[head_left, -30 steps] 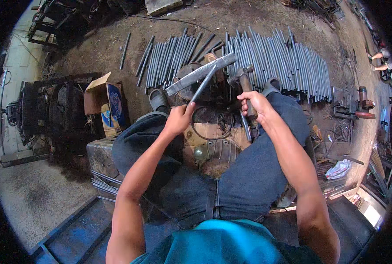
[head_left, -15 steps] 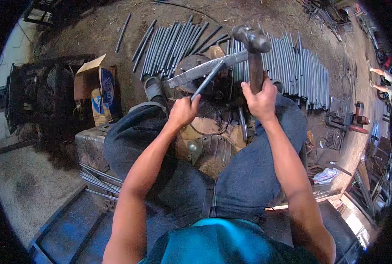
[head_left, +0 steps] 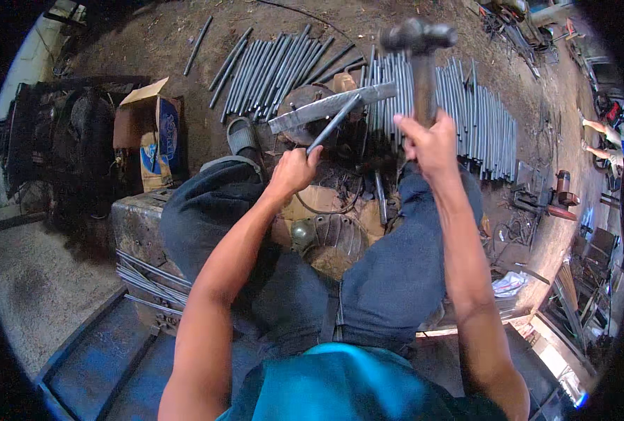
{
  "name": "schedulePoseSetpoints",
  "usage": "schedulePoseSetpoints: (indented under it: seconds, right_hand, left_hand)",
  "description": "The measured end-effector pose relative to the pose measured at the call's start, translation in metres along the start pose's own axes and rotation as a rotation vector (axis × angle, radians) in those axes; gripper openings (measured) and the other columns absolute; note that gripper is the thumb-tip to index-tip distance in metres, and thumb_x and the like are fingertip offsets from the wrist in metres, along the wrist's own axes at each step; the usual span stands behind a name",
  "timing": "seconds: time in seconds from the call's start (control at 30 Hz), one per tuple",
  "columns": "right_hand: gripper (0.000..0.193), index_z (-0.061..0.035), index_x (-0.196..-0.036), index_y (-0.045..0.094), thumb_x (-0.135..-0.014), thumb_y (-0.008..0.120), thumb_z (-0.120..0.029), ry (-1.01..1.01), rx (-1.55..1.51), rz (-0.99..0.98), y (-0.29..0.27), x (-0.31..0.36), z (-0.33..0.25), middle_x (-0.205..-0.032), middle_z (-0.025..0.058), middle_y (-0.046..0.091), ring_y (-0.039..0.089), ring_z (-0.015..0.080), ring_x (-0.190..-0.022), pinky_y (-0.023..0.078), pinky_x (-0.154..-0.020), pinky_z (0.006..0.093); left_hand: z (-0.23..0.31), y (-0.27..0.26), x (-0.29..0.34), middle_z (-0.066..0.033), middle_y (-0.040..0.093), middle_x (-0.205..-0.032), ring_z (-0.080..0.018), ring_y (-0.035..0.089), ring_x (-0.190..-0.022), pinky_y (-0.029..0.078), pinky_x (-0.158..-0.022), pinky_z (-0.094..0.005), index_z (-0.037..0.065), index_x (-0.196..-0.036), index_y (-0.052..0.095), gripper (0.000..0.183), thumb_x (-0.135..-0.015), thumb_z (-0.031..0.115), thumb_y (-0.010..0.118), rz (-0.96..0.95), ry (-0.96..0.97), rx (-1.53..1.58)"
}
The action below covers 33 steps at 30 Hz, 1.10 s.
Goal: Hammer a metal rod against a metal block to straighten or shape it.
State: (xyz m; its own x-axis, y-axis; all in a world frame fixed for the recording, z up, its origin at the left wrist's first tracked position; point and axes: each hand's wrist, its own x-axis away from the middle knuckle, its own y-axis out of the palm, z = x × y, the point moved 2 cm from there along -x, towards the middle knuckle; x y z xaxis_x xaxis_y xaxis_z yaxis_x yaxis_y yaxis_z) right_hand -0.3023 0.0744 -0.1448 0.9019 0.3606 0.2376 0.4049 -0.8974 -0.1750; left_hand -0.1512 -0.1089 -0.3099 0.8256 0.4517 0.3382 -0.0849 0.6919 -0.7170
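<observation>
- Above the anvil point(head_left: 312, 105), a hammer point(head_left: 418, 38) is held raised by the right hand point(head_left: 431, 140), which is clamped fully round the lower part of the handle, head uppermost.
- Over the anvil's top, a flat grey bar point(head_left: 333, 107) is laid slantwise; its far end reaches toward the hammer handle, its near end juts past the anvil toward the sandal point(head_left: 242, 137).
- Just short of the anvil, tongs point(head_left: 333, 125) are gripped by the left hand point(head_left: 292, 170), fingers wrapped tight round the reins; the tips meet the bar near its middle, though it cannot be told whether the bar is actually pinched.
- The bar is judged stiff and fairly heavy, and likely to jump or swing under a blow; it is best held through the tongs, close to its middle, and not with bare fingers.
- The hammer is judged head-heavy; a hold low on the handle gives swing, at the price of less control.
- Beyond the anvil, grey rods point(head_left: 466, 119) are spread in rows over the dirt floor.
- Left of the anvil, an open carton point(head_left: 147, 130) stands by dark machinery.
- Nearer than the anvil, between the knees, a round metal part point(head_left: 329, 242) is seen.
</observation>
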Motion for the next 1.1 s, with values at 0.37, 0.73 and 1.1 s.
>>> schedulePoseSetpoints:
  seconds: [0.37,0.73,1.1]
  right_hand:
    - [0.017,-0.0097,-0.085,0.044,-0.089,0.060,-0.008,-0.486,-0.244,0.404,0.028,0.000,-0.011,-0.059,0.0033,0.050,0.050,0.0125,-0.048,0.048,-0.053,0.0313]
    - [0.025,-0.0003,-0.084,0.058,-0.071,0.076,-0.013,-0.345,0.473,0.201,-0.010,-0.017,-0.121,-0.061,0.0034,0.057,0.048,0.0091,-0.043,0.036,-0.039,0.0235]
    - [0.014,-0.0025,-0.093,0.058,-0.082,0.064,-0.010,-0.477,-0.220,0.500,0.036,-0.017,0.023,-0.065,0.0091,0.058,0.062,0.0194,-0.062,0.051,-0.056,0.0326]
  left_hand:
    - [0.003,-0.003,-0.004,-0.0349,0.061,-0.087,-0.0498,0.059,-0.092,0.047,-0.081,-0.0529,-0.008,-0.084,0.066,0.062,-0.093,0.050,0.047,-0.138,-0.083,0.079]
    - [-0.007,-0.006,-0.006,-0.0368,0.059,-0.083,-0.0503,0.059,-0.090,0.046,-0.079,-0.0541,-0.011,-0.084,0.064,0.064,-0.093,0.050,0.047,-0.005,-0.045,0.128]
    - [0.004,-0.004,0.001,-0.0314,0.063,-0.090,-0.0479,0.060,-0.092,0.048,-0.081,-0.0528,-0.007,-0.087,0.067,0.061,-0.093,0.051,0.048,-0.075,-0.016,0.067]
